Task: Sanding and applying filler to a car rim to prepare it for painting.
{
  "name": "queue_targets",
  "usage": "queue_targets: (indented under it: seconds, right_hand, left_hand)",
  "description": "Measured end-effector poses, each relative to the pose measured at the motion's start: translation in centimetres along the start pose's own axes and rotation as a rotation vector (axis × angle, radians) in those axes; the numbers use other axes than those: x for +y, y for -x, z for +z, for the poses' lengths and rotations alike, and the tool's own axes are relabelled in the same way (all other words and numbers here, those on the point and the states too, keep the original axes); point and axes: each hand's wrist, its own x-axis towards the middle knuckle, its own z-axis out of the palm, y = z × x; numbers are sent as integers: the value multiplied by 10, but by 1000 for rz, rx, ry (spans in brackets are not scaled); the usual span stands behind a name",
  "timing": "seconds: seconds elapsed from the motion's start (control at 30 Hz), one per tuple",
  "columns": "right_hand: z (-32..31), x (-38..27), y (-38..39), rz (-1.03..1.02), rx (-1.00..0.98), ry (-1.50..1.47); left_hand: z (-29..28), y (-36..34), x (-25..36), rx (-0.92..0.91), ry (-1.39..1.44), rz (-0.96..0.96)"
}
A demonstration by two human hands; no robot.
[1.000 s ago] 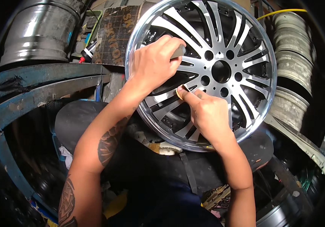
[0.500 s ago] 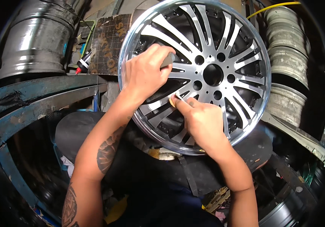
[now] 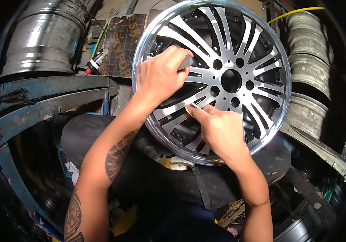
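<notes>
A multi-spoke car wheel rim (image 3: 242, 94) with a silver face, dark gaps and a polished lip rests tilted across my lap. My left hand (image 3: 163, 74) lies over the rim's left side, fingers curled round a small grey block (image 3: 186, 63). Below it, my right hand (image 3: 223, 129) pinches a thin folded piece with a tan edge (image 3: 188, 110), perhaps abrasive paper. That piece touches a lower-left spoke near the hub. My right fingers partly hide it, and my left palm covers some spoke ends.
Stacked bare rims (image 3: 308, 76) stand at the right, and a large metal barrel (image 3: 44, 44) at the left. Blue metal bars (image 3: 52, 90) run along the left side. A printed brown board (image 3: 118, 44) and a bottle with a red tip (image 3: 93, 65) lie behind them.
The whole view has shifted slightly, so the rim and both hands appear a little further right. Both hands keep their grips and stay at nearly the same spots on the rim.
</notes>
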Motion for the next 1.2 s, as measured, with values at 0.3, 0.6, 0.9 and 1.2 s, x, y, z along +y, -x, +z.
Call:
queue_targets:
  seconds: [0.3,0.6,0.9,1.2]
  right_hand:
    - [-14,-7,-8,-19,39,79]
    - [-2,0,-4,35,29,80]
    - [-6,-2,0,77,34,79]
    - [-5,0,-1,73,-17,97]
  left_hand:
    - [-1,-1,1,-12,4,-10]
    - [0,-2,4,-34,21,-3]
    - [-3,-2,3,-32,8,8]
    - [-2,-2,5,-32,28,4]
